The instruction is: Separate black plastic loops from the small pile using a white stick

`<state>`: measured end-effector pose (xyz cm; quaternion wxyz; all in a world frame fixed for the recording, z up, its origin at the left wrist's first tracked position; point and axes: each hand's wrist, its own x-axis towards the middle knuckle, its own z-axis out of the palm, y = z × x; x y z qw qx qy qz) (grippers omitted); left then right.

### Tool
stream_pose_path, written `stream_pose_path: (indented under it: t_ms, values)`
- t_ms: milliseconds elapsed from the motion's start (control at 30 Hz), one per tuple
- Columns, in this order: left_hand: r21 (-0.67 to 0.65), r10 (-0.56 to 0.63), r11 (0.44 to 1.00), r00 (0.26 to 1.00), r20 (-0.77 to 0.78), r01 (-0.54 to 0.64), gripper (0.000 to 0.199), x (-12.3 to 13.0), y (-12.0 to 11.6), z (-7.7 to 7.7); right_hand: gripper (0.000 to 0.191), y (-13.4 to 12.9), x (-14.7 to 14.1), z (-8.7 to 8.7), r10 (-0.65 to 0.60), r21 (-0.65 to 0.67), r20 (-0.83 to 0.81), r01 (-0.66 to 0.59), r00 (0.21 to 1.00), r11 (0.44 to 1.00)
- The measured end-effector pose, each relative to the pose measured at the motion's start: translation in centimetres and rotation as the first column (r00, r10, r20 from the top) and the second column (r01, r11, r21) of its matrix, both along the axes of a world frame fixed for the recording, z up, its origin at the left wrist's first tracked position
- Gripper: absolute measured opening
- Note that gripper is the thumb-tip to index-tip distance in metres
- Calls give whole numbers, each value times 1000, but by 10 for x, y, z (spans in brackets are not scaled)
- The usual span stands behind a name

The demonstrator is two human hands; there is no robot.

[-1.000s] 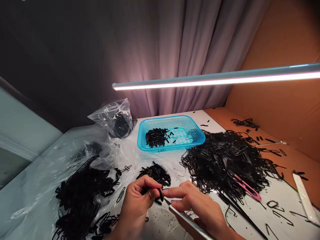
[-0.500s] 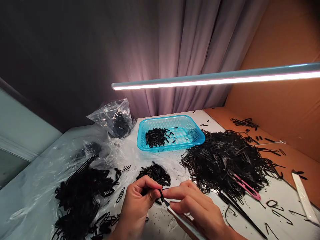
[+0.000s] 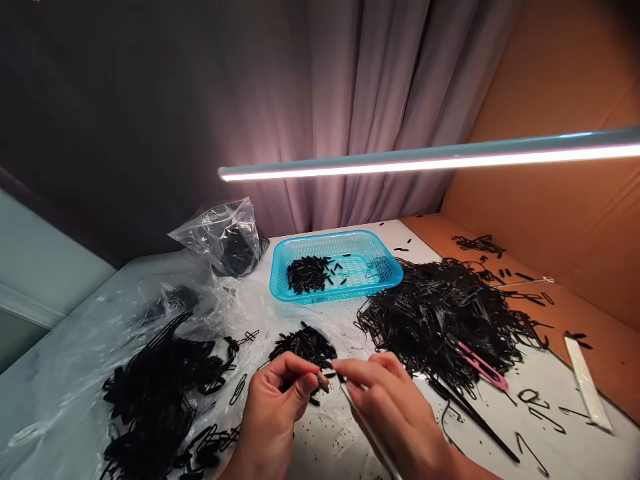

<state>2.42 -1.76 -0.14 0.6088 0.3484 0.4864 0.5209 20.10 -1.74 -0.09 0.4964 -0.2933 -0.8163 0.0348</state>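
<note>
In front of the blue basket, your left hand pinches a small black piece between thumb and finger, while your right hand has its fingers closed around a slim tool. A small heap of black pieces lies in front of the basket; a larger black heap spreads to its right, bearing a pink clip.
</note>
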Motion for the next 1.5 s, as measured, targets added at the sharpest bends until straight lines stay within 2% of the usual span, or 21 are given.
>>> stream_pose_path:
  t_ms: [67, 133, 167, 233, 300, 333, 400, 467, 567, 633, 767, 867, 967, 1067, 1133, 1200, 1333, 1400, 1500]
  values:
    - [70, 6, 998, 998, -64, -2, 26, -2, 0, 2, 11, 8, 2, -6, -57, -72, -58, 53, 997, 996]
    - [126, -8, 992, 995, -99, 20, 22, -3, 1, 5, 10, 16, 6, -9, -82, -270, -105, 51, 991, 962]
    - [137, -23, 990, 995, -93, 36, 20, -4, 2, 8, 11, 19, 8, -8, -88, -393, -113, 37, 990, 919]
    - [115, -56, 992, 998, -26, 59, 17, -6, 6, 12, 16, 23, 13, -4, -72, -623, -64, 17, 995, 782]
    - [57, -61, 997, 995, 84, 56, 17, -11, 12, 16, 17, 26, 19, 3, -14, -752, 71, 63, 997, 656]
    - [27, -53, 998, 990, 131, 50, 18, -13, 16, 17, 15, 27, 21, 7, 26, -771, 150, 101, 988, 629]
    - [-8, -45, 999, 979, 200, 48, 21, -19, 23, 18, 8, 30, 24, 14, 93, -743, 278, 153, 956, 652]
    - [-30, -53, 998, 967, 249, 62, 23, -25, 29, 16, 4, 34, 22, 18, 105, -671, 336, 160, 936, 724]
    - [-58, -71, 994, 955, 286, 91, 36, -28, 31, 13, 13, 43, 13, 16, 89, -567, 367, 146, 926, 811]
    - [-66, -84, 992, 963, 255, 104, 42, -28, 30, 11, 10, 49, 6, 7, 141, -487, 375, 65, 916, 871]
    - [-74, -174, 981, 982, 76, 179, 31, -25, 26, 10, 5, 58, -1, -24, 159, -417, 403, 26, 901, 908]
    - [-79, -225, 973, 969, -101, 218, 33, -24, 25, 10, 5, 61, 1, -43, 148, -347, 422, 8, 895, 938]
    - [-36, -165, 986, 948, -272, 161, 31, -24, 26, 8, 12, 60, 7, -46, 140, -288, 408, -19, 902, 957]
    - [-13, -147, 988, 931, -333, 151, 35, -22, 26, 6, 11, 53, 11, -35, 143, -281, 322, -49, 936, 958]
    - [-32, -165, 986, 942, -293, 163, 37, -20, 25, 6, 8, 46, 10, -24, 131, -333, 121, -84, 984, 939]
    - [-29, -186, 982, 959, -213, 185, 31, -17, 23, 6, 6, 39, 6, -15, 148, -295, 18, -137, 989, 946]
    - [-43, -177, 983, 984, -25, 176, 16, -14, 18, 6, 13, 29, -3, -4, 203, -156, -31, -205, 979, 966]
    - [-92, -153, 983, 986, 63, 158, 17, -15, 17, 6, 17, 27, -3, 0, 223, -194, -38, -226, 974, 954]
    - [-123, -176, 974, 976, 126, 192, 20, -17, 17, 7, 12, 26, 1, 3, 220, -264, -118, -244, 968, 933]
